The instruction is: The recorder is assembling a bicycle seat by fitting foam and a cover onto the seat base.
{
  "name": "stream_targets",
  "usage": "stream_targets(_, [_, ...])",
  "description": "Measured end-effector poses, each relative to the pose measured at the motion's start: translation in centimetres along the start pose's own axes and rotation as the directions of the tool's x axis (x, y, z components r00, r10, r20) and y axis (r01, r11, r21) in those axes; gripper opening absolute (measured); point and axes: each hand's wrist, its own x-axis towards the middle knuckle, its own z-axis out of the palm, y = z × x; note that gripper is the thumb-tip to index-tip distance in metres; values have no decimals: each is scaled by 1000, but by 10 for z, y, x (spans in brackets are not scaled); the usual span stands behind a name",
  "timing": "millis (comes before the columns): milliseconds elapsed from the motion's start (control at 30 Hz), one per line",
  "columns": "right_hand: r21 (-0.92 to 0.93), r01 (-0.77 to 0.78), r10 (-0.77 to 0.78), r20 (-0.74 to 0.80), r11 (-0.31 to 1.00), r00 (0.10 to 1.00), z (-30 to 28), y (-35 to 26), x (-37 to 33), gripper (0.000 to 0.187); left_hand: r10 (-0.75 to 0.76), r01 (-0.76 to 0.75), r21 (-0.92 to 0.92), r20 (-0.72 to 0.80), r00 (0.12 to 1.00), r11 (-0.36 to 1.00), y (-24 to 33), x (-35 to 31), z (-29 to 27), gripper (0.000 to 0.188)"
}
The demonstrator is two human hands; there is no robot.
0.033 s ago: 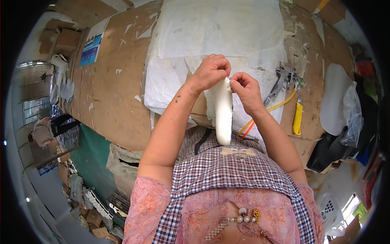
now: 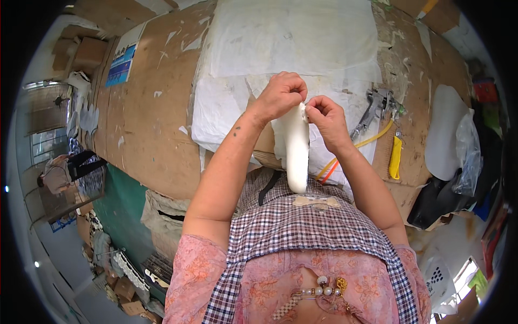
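A long, smooth white padded piece hangs upright before my apron, its rounded end down by the table's near edge. At its narrow, rough-edged top, my left hand pinches with thumb and bent fingers. Close beside it, my right hand also pinches that top edge, thumb against forefinger. The fingertips nearly meet, so the exact bit held between them is hard to see. I cannot tell what kind of article the white piece is.
White sheets cover the middle of the cardboard-topped table. To the right lie a metal spray gun with a yellow hose and a yellow-handled tool. Beyond are a pale sheet and a clear plastic bag.
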Motion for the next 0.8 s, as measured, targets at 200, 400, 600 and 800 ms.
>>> stream_targets(200, [-88, 37, -37, -2, 995, 999, 0, -4, -1, 7, -11, 11, 46, -4, 1000, 999, 4, 2, 4, 10])
stream_targets(400, [18, -22, 23, -34, 1000, 999, -8, 4, 0, 7, 18, -15, 99, -27, 999, 995, 5, 6, 11, 7])
stream_targets(600, [60, -67, 69, -29, 996, 997, -9, -2, -2, 8, 9, -6, 113, -25, 1000, 994, 8, 5, 12, 7])
stream_targets(800, [78, -217, 205, 135, 973, 969, -18, -12, 9, 9, 54, -49, 123, -35, 998, 991, 6, 3, 13, 9])
